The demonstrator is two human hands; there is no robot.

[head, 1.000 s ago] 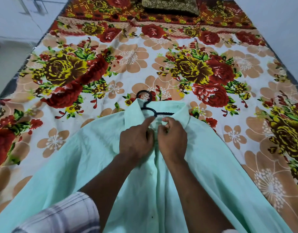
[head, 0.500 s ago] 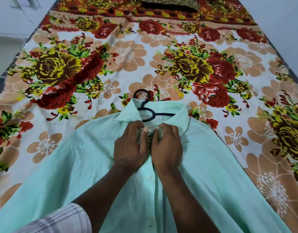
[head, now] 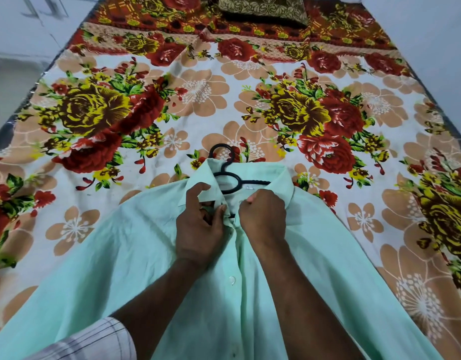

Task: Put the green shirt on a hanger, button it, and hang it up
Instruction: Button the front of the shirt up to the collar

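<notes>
Two hands meet below the collar (head: 272, 178): left hand (head: 198, 229) pinches one front edge of the green shirt (head: 120, 255), right hand (head: 263, 216) grips the other. Shirt lies w/ black hanger (head: 225, 175) inside (hook poking out) on a floral bedsheet (head: 198, 100); dark pillow (head: 263, 9) at far end, white wall (head: 432, 35) on rt.

Shirt (head: 135, 255) on bed (head: 380, 229) (hanger (head: 225, 175) inside).

The green shirt (head: 146, 255) is a pale mint colour. It lies spread out flat at the near end of the bed (head: 198, 89), front side up, with its collar pointing to the far end of the bed. The black hanger (head: 255, 182) is inside the shirt. Its hook sticks out past the collar and lies on the bed. There is a small gap in the front just under the collar. A white button (head: 232, 280) shows lower down.
</notes>
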